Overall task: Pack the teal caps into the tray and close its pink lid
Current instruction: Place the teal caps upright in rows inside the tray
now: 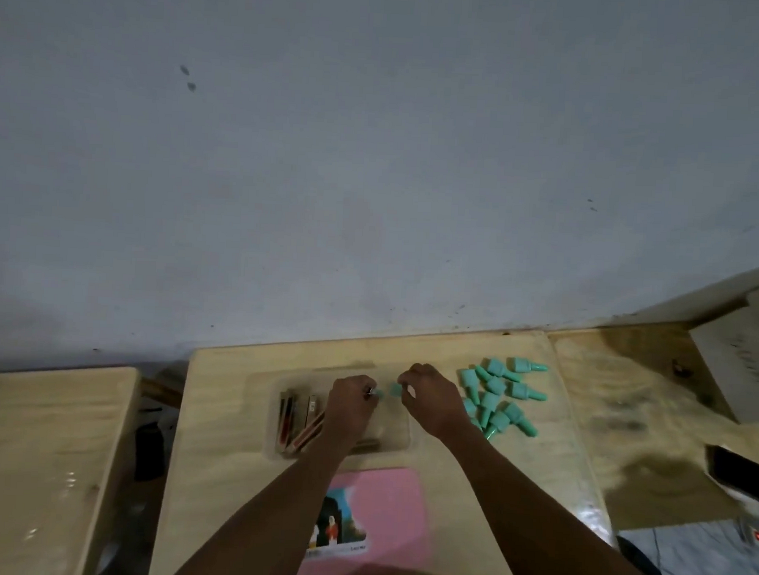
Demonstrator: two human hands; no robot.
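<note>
Risk: the clear tray already holds long dark items, so caps may jam or stand proud and stop the pink lid, which lies flat nearer the person, from seating. The cap pile lies right of the tray. Each grip, left hand and right hand, pinches a small teal piece above the tray; a slip scatters it. The plywood tabletop abuts a grey wall.

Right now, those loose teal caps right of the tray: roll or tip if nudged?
The teal caps lie on their sides and look round and tapered, so probably roll in an arc. Small plastic, likely light; heaped on each other, one nudge may shift several.
</note>
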